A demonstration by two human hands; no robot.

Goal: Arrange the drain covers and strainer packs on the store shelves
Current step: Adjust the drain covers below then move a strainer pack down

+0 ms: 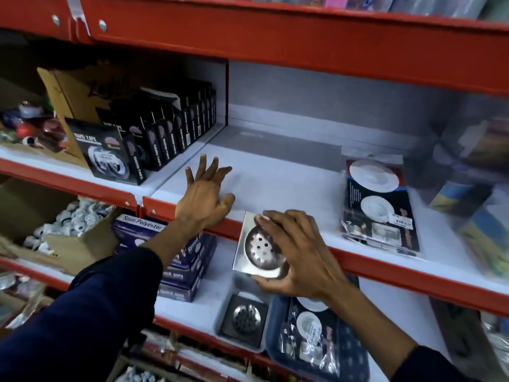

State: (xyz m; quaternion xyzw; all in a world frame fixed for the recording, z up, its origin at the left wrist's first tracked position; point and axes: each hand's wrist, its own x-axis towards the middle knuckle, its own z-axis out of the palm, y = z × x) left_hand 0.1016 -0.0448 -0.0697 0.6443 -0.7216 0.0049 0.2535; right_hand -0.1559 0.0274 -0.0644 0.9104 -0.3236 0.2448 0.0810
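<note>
My right hand grips a square shiny steel drain cover with a round perforated centre, held in front of the middle shelf's red front edge. My left hand rests open on the white middle shelf, fingers spread, holding nothing. A strainer pack in clear plastic lies flat on that shelf to the right. On the shelf below, a second drain cover sits in a grey tray, and another strainer pack lies in a dark blue tray beside it.
Black tape boxes and a cardboard box fill the shelf section to the left, behind a red divider. Blue thread boxes stack on the lower shelf. Wrapped goods crowd the right end.
</note>
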